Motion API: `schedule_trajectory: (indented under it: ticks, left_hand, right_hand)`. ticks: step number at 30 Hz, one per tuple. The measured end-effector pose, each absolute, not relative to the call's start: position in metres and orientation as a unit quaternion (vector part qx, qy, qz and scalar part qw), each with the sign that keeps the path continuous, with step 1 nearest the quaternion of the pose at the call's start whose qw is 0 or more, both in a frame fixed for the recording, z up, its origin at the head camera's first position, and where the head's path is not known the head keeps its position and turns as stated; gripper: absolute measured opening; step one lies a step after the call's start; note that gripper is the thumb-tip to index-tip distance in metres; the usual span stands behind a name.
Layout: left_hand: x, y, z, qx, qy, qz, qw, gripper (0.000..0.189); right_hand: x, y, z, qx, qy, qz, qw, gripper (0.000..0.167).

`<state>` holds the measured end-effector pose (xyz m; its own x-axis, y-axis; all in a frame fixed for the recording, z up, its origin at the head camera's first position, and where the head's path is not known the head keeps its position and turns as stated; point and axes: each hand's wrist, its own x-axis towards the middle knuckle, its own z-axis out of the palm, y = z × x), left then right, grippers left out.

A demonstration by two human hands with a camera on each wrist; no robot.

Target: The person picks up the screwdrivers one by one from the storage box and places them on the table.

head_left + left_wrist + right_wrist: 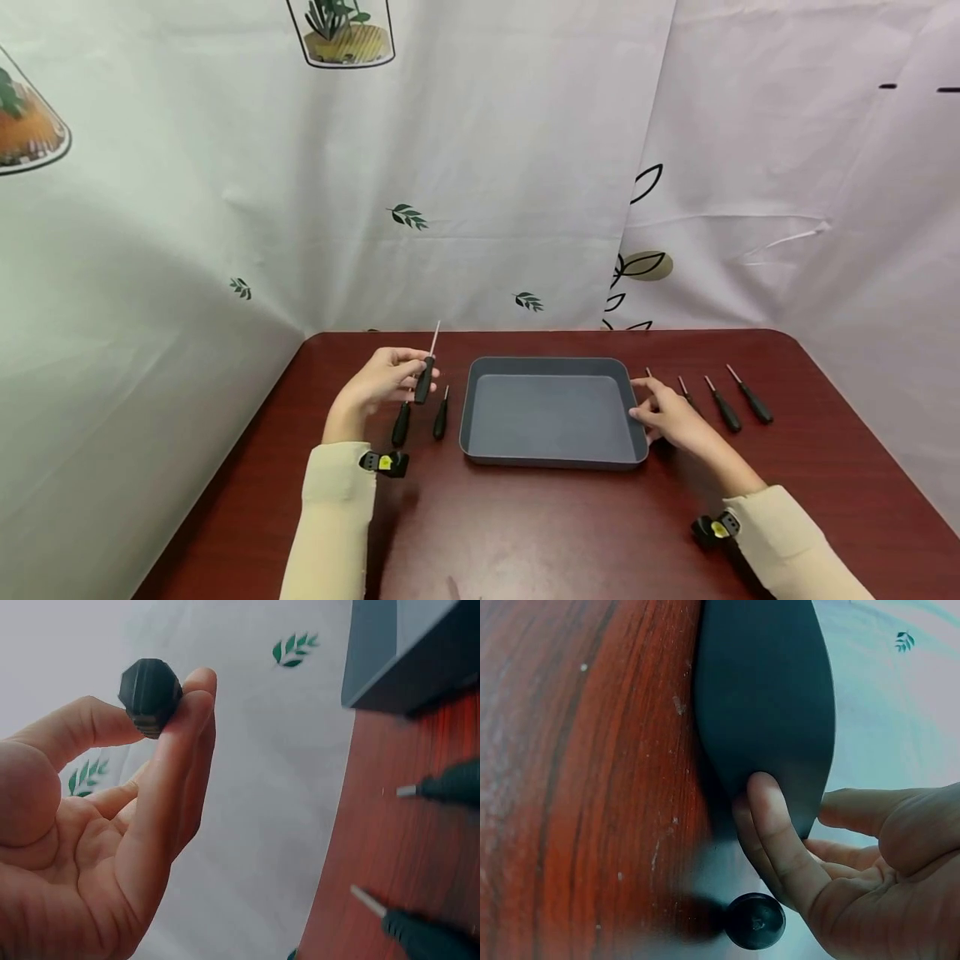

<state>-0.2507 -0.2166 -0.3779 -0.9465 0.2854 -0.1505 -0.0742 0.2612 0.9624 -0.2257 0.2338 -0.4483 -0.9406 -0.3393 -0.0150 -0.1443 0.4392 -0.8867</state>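
My left hand pinches a screwdriver by its black handle between thumb and fingers, raised over the table with the metal shaft pointing up. Seen from the left wrist, the handle's butt end faces the camera. A shallow dark grey rectangular tray lies in the middle of the table. At its right side my right hand grips the wall, thumb at the rim and fingers against the outside, as the right wrist view shows on the tray's wall.
Two screwdrivers, one nearer the left and one nearer the tray, lie below my left hand. Several more lie right of the tray, including one black-handled screwdriver and another at the far right. Behind the brown table hangs a white printed curtain.
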Motion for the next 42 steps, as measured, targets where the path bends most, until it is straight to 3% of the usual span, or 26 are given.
schedule_trajectory:
  ticks: [42]
  left_hand:
    - [-0.233,-0.296,-0.392,0.012,0.802,0.583,0.127,0.041]
  right_hand:
    - [-0.225,0.234,-0.449,-0.145,0.846,-0.505,0.091,0.053]
